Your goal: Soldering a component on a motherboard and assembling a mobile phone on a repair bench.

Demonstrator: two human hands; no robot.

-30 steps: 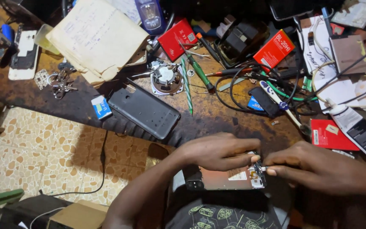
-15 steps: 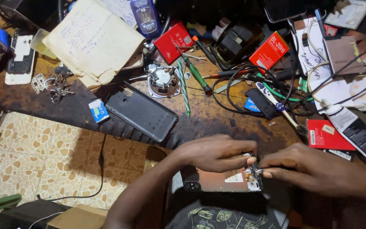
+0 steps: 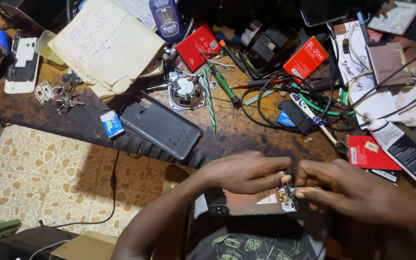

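You are holding an opened phone (image 3: 253,202) low in the frame, right of centre, just below the edge of the worktop (image 3: 237,135), above your lap. Your left hand (image 3: 244,172) is lying over the top of it, its fingers (image 3: 270,180) curled and pressing down on the phone's upper edge. Your right hand (image 3: 357,192) is coming in from the right, its fingers (image 3: 309,192) pinched narrow around a small dark part (image 3: 290,190) at the phone's right end, where the circuit board is showing. The two hands are nearly touching there.

Above your hands, toward the centre left, a dark phone back cover (image 3: 162,126) is lying tilted on the worktop, with a small blue and white box (image 3: 111,123) just beside it. A round speaker (image 3: 185,90) is sitting above the cover, and a green-handled screwdriver (image 3: 223,83) is lying near it. Red battery packs (image 3: 198,45) are scattered along the top, a stack of worn paper (image 3: 104,45) is filling the upper left, and black cables (image 3: 266,103) are looping across the right centre.
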